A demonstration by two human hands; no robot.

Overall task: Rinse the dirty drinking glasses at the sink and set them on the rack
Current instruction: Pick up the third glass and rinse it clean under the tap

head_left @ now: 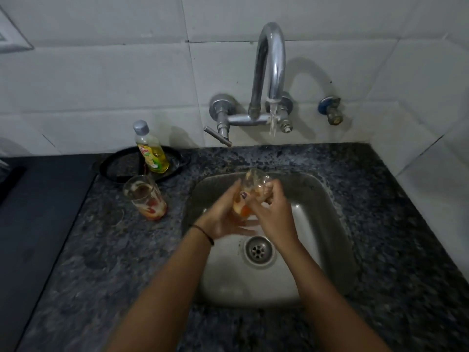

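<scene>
Glass [256, 184] blurred, base hidden between left grip [223, 219] and right grip [272, 212].

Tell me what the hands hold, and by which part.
Both hold one dirty glass over the sink: the left hand grips its lower part near the base, the right hand its upper part near the rim.

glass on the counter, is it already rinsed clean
No, the glass on the counter has red-orange residue inside near its base.
</scene>
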